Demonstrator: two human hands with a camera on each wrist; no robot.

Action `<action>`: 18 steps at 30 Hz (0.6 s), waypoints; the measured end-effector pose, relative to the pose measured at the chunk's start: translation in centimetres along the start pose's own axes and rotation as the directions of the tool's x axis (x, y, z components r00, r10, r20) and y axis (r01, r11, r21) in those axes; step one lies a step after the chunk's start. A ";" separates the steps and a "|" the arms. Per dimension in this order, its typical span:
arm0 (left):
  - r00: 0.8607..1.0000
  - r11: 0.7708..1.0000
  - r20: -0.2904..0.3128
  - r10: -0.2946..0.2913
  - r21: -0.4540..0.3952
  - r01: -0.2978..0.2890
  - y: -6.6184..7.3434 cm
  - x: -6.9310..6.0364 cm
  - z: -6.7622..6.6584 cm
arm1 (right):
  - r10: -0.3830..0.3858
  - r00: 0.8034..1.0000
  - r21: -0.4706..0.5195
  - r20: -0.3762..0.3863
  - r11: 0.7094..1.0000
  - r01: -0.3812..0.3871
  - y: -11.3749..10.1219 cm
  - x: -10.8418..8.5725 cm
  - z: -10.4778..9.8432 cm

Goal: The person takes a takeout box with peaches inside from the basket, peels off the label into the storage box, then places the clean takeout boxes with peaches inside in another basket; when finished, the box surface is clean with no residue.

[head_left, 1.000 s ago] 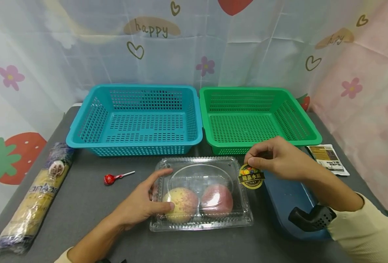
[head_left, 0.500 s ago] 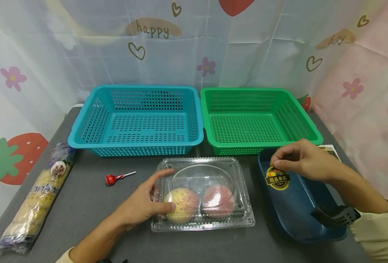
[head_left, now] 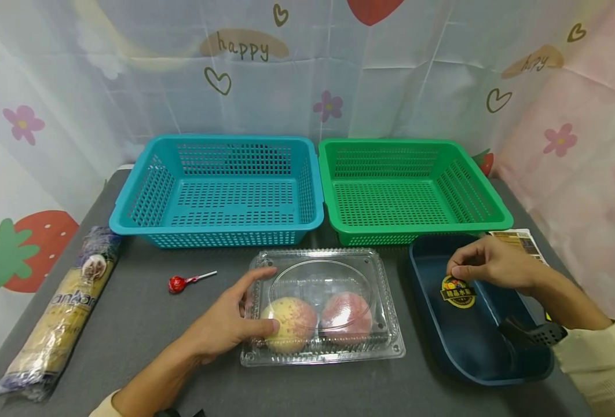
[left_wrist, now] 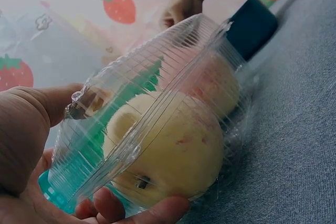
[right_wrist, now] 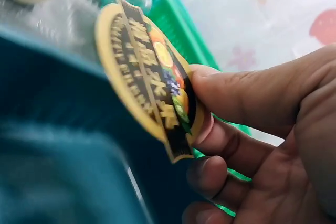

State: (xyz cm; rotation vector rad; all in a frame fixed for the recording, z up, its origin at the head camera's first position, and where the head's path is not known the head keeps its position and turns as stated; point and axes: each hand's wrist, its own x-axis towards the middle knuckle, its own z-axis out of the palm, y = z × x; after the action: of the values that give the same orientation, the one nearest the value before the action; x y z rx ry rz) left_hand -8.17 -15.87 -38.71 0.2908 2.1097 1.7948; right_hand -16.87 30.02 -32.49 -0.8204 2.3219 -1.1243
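Note:
My left hand (head_left: 234,324) grips the left side of a clear plastic clamshell box (head_left: 320,272). Two peaches lie inside it: a yellow one (head_left: 289,327) on the left and a pinkish one (head_left: 346,317) on the right. In the left wrist view the thumb is at the upper side of the box and fingertips (left_wrist: 168,209) curl under it. Between thumb and forefinger my right hand (head_left: 497,263) pinches a round black-and-gold fruit label (right_wrist: 149,80), held above the dark blue bin (head_left: 474,347). The label's printed side shows in the head view.
A blue basket (head_left: 216,238) and a green basket (head_left: 422,227) stand side by side at the back. A lollipop (head_left: 178,284) lies left of the box, and a long plastic-wrapped package (head_left: 59,318) at the far left. Behind my right hand is a partly hidden packet (head_left: 526,240).
My right hand has moved right with the label, from beside the box's right edge to above the dark blue bin. My left hand keeps its hold on the box.

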 end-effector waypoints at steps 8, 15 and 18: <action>1.000 1.000 0.007 0.001 -0.013 -0.001 0.0 0.0 0.0 | 0.042 0.997 0.050 0.059 0.998 -0.045 3.0 0.0 0.4; 1.000 1.000 0.012 0.008 -0.018 -0.008 -0.1 0.1 0.0 | 0.077 0.997 -0.027 0.027 0.997 -0.076 4.4 0.0 1.0; 1.000 0.999 0.023 0.013 -0.041 -0.012 -0.1 0.1 -0.1 | 0.081 0.996 -0.069 0.026 0.994 -0.079 4.8 0.2 1.2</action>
State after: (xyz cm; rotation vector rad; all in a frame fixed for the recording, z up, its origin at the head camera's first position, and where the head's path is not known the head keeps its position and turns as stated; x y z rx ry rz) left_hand -8.25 -15.95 -38.85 0.3132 2.0576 1.8304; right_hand -17.83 31.61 -37.06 -0.7550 2.3584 -0.9983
